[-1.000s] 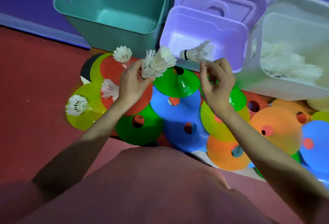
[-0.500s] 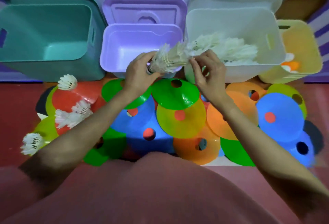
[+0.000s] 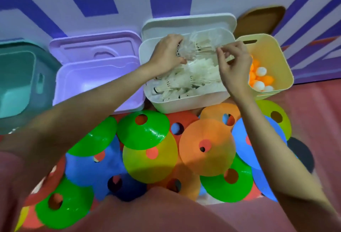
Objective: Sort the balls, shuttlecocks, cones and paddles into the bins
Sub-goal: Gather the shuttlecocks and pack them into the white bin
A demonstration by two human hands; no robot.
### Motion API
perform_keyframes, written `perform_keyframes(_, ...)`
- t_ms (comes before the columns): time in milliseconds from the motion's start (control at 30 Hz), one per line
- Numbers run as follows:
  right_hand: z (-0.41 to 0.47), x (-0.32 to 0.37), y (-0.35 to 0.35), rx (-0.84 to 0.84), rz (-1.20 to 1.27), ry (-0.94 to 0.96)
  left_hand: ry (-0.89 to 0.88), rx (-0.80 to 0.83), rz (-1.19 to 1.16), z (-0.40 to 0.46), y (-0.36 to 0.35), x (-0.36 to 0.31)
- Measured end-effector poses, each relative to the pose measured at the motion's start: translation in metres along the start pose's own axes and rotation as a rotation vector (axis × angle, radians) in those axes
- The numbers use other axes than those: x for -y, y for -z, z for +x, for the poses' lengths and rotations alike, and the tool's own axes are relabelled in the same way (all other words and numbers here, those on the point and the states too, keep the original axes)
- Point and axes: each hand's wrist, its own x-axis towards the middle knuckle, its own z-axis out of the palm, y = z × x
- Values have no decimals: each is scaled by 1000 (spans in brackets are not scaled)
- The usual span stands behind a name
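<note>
Both hands are over the white bin, which holds several white shuttlecocks. My left hand grips a blurred bunch of shuttlecocks above the bin's far side. My right hand pinches the feather end of that bunch with thumb and forefinger. To the right, the yellow bin holds orange and white balls. Flat disc cones in green, yellow, orange, blue and red overlap on the red floor in front of the bins. No paddle is clearly visible.
A lilac bin with its lid leaning behind stands left of the white bin, and a teal bin stands at the far left. A striped purple wall rises behind the bins. My pink-clothed knee fills the bottom of the view.
Both hands carried the shuttlecock bunch from in front of the lilac bin rightward and up over the white bin. The view shifted right, so the loose shuttlecocks on the left are out of frame.
</note>
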Motion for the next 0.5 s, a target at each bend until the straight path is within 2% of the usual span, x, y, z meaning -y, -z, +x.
perform_keyframes(267,38,-56,4,-9,-127,-22,5,147,-223,79,-63,-17)
perform_keyframes(500,49,-83,-26,185,-302,61,76,239,-37,90,-83,11)
